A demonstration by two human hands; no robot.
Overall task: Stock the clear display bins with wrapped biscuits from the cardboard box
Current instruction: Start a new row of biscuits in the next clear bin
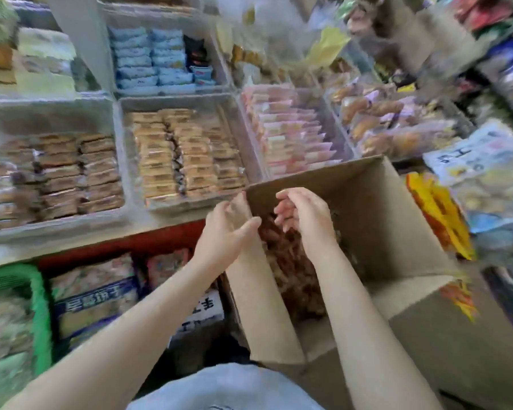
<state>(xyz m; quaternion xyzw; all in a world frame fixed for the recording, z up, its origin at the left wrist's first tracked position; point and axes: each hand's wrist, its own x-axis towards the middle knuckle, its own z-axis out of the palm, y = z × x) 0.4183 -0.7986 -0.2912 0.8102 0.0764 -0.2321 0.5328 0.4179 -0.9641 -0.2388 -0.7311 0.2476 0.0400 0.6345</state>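
An open cardboard box [397, 220] stands at the lower right, with brown wrapped biscuits [290, 261] heaped inside. My left hand [225, 232] hovers over the box's left wall, fingers relaxed and empty. My right hand [302, 213] hangs above the biscuits with loosely curled fingers; nothing is visibly held. Clear display bins sit on the shelf beyond: one bin [125, 161] holds rows of tan wrapped biscuits [184, 155], and a left bin [54, 232] holds darker brown packs [71, 173].
Further bins hold pink packs [290, 131], blue packs [151, 60] and bread-like packs [391, 122]. A green basket [40, 306] and bagged goods [95, 294] sit under the red shelf edge. Colourful packets [486, 161] crowd the right side. The image is motion-blurred.
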